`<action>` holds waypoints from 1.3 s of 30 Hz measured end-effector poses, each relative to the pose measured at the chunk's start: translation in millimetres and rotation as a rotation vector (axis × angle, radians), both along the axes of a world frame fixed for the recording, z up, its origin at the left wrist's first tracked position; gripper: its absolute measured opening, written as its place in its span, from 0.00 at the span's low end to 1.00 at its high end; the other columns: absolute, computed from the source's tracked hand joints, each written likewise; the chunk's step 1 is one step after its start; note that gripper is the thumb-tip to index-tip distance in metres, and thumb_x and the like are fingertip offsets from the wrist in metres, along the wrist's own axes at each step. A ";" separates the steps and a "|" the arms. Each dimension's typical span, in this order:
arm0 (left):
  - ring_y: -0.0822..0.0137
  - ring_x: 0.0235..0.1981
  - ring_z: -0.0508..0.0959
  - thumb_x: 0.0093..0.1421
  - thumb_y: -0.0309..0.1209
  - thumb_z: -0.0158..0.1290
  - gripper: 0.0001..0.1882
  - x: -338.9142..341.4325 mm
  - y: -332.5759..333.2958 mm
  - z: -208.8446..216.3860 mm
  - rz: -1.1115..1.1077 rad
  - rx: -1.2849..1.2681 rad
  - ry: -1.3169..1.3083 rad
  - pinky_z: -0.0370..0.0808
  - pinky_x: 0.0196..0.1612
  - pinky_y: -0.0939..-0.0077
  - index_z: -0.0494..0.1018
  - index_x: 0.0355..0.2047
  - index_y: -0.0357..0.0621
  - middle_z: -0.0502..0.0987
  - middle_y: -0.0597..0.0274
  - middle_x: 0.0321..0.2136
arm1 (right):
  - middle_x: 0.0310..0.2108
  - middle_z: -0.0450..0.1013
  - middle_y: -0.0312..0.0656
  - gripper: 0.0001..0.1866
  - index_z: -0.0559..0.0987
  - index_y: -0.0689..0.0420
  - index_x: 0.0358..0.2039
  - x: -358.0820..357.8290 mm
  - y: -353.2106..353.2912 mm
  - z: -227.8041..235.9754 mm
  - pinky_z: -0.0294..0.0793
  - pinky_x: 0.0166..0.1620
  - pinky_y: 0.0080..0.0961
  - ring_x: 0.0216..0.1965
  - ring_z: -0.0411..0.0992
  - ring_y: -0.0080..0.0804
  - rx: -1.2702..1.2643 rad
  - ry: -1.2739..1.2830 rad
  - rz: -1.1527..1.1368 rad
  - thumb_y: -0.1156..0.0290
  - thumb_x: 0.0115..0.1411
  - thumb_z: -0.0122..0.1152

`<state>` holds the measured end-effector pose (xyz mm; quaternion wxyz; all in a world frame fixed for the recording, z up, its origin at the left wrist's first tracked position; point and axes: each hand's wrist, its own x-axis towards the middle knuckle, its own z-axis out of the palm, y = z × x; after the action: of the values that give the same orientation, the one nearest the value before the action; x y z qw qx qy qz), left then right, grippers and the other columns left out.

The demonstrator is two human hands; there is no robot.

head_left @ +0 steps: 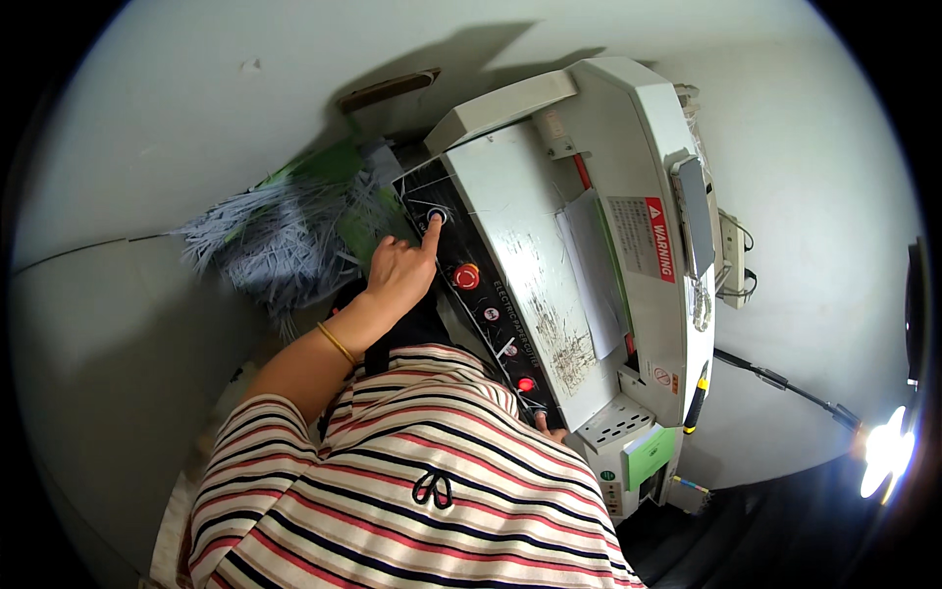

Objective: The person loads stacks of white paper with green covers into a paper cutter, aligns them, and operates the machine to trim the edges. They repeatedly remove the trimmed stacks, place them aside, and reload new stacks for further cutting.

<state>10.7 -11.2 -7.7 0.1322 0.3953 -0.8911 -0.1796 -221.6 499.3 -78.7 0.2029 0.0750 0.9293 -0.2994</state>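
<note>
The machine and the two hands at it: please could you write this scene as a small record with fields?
Machine: pale, with metal bed and black control panel
Left hand: index finger on the round button at the panel's left end
Right hand: at the panel's right end, mostly hidden
Paper: white sheets on the bed
Waste: shredded strips, left of the machine

Shredded paper strips (280,240) heap well left of a yellow-and-black utility knife (697,401). A lamp (886,455) glows to its right.
</note>
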 end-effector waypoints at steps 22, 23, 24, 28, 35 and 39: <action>0.57 0.14 0.75 0.56 0.30 0.53 0.32 -0.2 2.9 -11.3 -0.026 0.021 -0.009 0.74 0.31 0.61 0.61 0.60 0.29 0.74 0.56 0.11 | 0.49 0.69 0.56 0.40 0.56 0.70 0.55 -14.3 17.4 -12.8 0.66 0.54 0.32 0.49 0.69 0.39 -0.159 0.018 0.039 0.67 0.53 0.72; 0.57 0.14 0.75 0.56 0.30 0.53 0.32 -0.3 2.8 -11.0 -0.027 0.022 -0.009 0.74 0.31 0.61 0.61 0.60 0.29 0.74 0.56 0.11 | 0.49 0.69 0.56 0.40 0.56 0.70 0.55 -13.7 16.9 -12.0 0.66 0.54 0.32 0.49 0.69 0.39 -0.155 0.014 0.038 0.67 0.53 0.72; 0.57 0.14 0.75 0.56 0.30 0.53 0.32 -0.3 2.8 -10.8 -0.027 0.024 -0.008 0.74 0.32 0.60 0.61 0.61 0.29 0.74 0.55 0.12 | 0.49 0.69 0.56 0.40 0.56 0.71 0.55 -13.1 16.3 -11.4 0.66 0.54 0.32 0.49 0.69 0.39 -0.152 0.012 0.039 0.67 0.53 0.72; 0.57 0.15 0.76 0.57 0.31 0.53 0.33 -0.4 3.4 -12.0 -0.026 0.047 -0.018 0.75 0.34 0.59 0.60 0.61 0.29 0.75 0.55 0.12 | 0.49 0.69 0.57 0.40 0.56 0.71 0.55 -11.4 15.0 -8.0 0.66 0.54 0.32 0.49 0.69 0.40 -0.134 -0.002 0.043 0.66 0.53 0.72; 0.56 0.16 0.76 0.58 0.32 0.52 0.33 -1.4 2.7 -12.5 -0.049 0.056 -0.059 0.75 0.33 0.60 0.59 0.62 0.30 0.75 0.56 0.13 | 0.49 0.69 0.57 0.41 0.56 0.73 0.54 -2.1 9.0 2.3 0.66 0.54 0.32 0.48 0.68 0.41 -0.069 -0.015 0.025 0.64 0.53 0.72; 0.56 0.17 0.78 0.57 0.31 0.51 0.33 -0.7 -0.9 -6.6 -0.036 0.085 -0.056 0.76 0.35 0.60 0.61 0.61 0.30 0.76 0.53 0.13 | 0.49 0.68 0.58 0.41 0.56 0.73 0.54 10.9 -51.9 41.8 0.66 0.54 0.33 0.49 0.68 0.41 -0.015 -0.025 0.011 0.64 0.53 0.71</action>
<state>9.9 -12.1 -14.3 0.0872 0.3895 -0.8929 -0.2086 -210.8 447.4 -36.9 0.2168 0.0721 0.9247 -0.3044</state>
